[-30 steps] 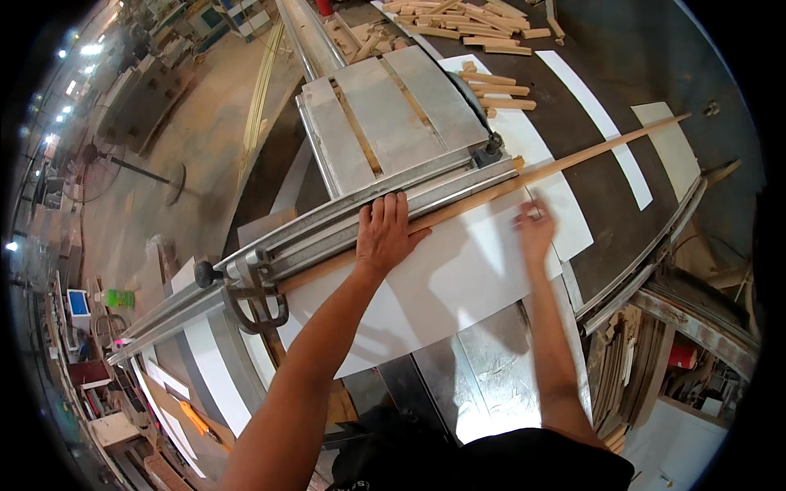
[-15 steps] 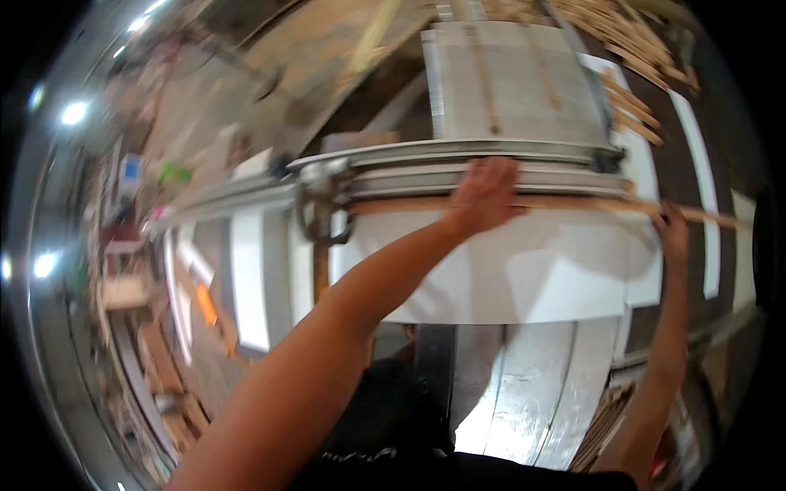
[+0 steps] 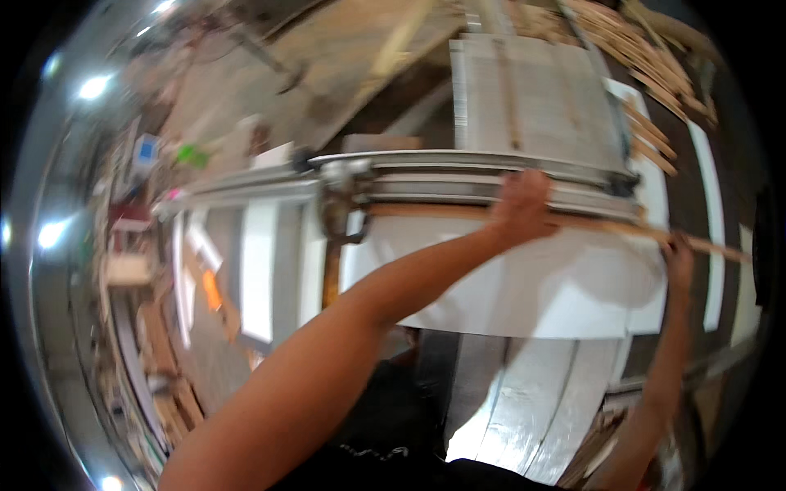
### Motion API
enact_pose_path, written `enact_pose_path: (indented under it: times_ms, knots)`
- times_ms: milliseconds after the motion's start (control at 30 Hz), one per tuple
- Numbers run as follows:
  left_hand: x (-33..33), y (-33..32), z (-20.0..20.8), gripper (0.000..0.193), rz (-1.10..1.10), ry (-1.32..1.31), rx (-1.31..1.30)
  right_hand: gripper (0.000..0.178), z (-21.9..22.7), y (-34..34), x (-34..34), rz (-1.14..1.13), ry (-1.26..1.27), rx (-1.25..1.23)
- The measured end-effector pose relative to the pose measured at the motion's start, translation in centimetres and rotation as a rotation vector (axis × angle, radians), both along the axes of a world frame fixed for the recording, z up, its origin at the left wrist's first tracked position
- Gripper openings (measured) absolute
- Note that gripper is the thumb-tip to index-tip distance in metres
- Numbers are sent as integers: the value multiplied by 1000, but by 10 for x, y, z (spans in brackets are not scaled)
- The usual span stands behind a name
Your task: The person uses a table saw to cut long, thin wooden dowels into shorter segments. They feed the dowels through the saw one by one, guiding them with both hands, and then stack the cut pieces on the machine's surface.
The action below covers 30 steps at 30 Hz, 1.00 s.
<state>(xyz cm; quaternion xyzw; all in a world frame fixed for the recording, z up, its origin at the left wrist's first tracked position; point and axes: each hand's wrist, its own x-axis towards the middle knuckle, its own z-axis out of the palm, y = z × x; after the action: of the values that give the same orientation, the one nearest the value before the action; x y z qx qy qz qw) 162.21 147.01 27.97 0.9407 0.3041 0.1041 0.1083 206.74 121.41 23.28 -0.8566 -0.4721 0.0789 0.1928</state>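
Observation:
A long thin wooden strip [image 3: 604, 227] lies along the near side of a grey metal rail [image 3: 458, 186], on a white board. My left hand [image 3: 524, 206] is curled over the rail near its middle and holds the strip against it; the fingertips are blurred. Past the rail's right end, my right hand [image 3: 678, 255] is closed round the strip, which runs on beyond it to the right. A metal clamp-like fitting [image 3: 345, 196] sits at the left part of the rail. The white board [image 3: 499, 286] lies flat under both arms.
Beyond the rail lies a grey panel [image 3: 536, 98]. Several wooden pieces [image 3: 630, 57] are heaped at the far right. Nearer me is a shiny metal table surface [image 3: 532, 393]. An orange-handled object [image 3: 212, 290] and white strips lie at the left.
The whole view has shifted, so the rail, boards and hands appear slightly further right and lower. Both hands keep about the same places on the strip and rail.

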Motion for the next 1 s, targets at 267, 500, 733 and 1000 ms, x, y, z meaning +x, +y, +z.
enact_pose_path:
  times_ms: [267, 500, 733, 1000]
  knots:
    - [-12, -1, 13, 86, -9, -54, 211, 48, 45, 35, -68, -53, -226, 22]
    - [-14, -2, 17, 87, -10, -80, 207, 48, 49, 32, -72, -51, -204, 26]
    - [-15, -4, 20, 85, 9, -48, 203, 46, 47, 33, -70, -35, -186, 61]
    - [-14, -5, 22, 85, -2, -42, 213, 48, 48, 33, -68, -4, -235, 67]
